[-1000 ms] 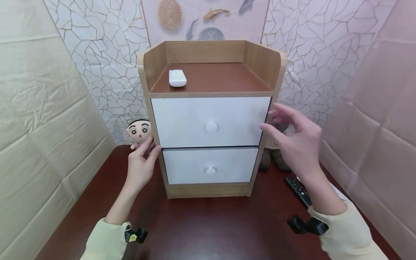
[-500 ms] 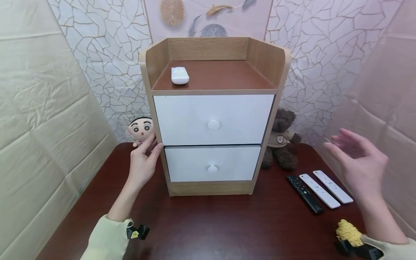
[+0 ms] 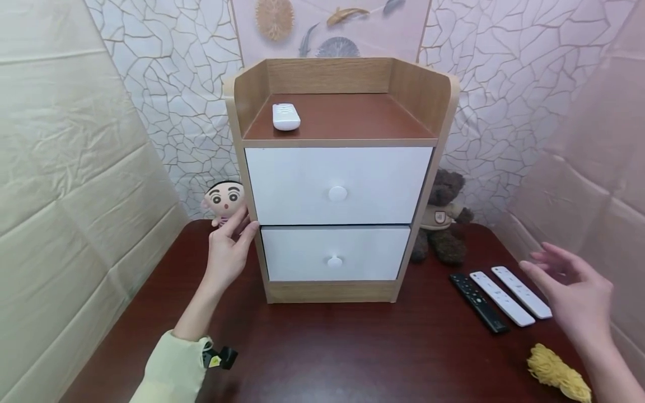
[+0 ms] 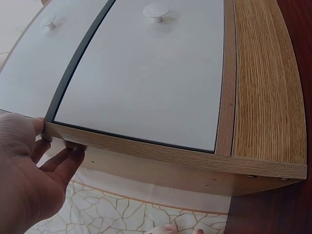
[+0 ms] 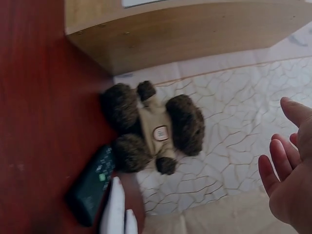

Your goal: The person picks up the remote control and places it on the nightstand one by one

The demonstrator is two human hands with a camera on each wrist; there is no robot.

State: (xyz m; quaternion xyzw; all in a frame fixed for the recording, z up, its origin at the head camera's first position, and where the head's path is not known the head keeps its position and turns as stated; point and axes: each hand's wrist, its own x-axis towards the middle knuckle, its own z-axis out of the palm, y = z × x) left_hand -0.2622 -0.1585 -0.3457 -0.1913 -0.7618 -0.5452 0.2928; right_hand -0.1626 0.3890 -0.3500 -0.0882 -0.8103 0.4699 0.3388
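A small wooden cabinet (image 3: 330, 292) with two white drawers, an upper drawer (image 3: 297, 184) and a lower drawer (image 3: 297, 254), stands on the dark red table. Both drawers sit closed, each with a round white knob. My left hand (image 3: 228, 252) holds the cabinet's left side edge at the height of the gap between the drawers. In the left wrist view its thumb lies on the front edge and its fingers bend against the side panel. My right hand (image 3: 579, 296), fingers loosely bent and holding nothing, hovers beside a white remote control (image 3: 521, 292) at the right.
Another white remote control (image 3: 502, 298) and a black one (image 3: 478, 303) lie alongside. A white remote (image 3: 286, 117) rests on the cabinet top. Yellow yarn (image 3: 556, 372) lies front right. A boy doll (image 3: 224, 198) and a teddy bear (image 3: 443, 224) flank the cabinet. Cloth walls enclose the sides.
My right hand has left the cabinet's right edge, moving right and down toward the remotes, uncovering the teddy bear. My left hand stays at the cabinet's left edge. The drawers have not moved.
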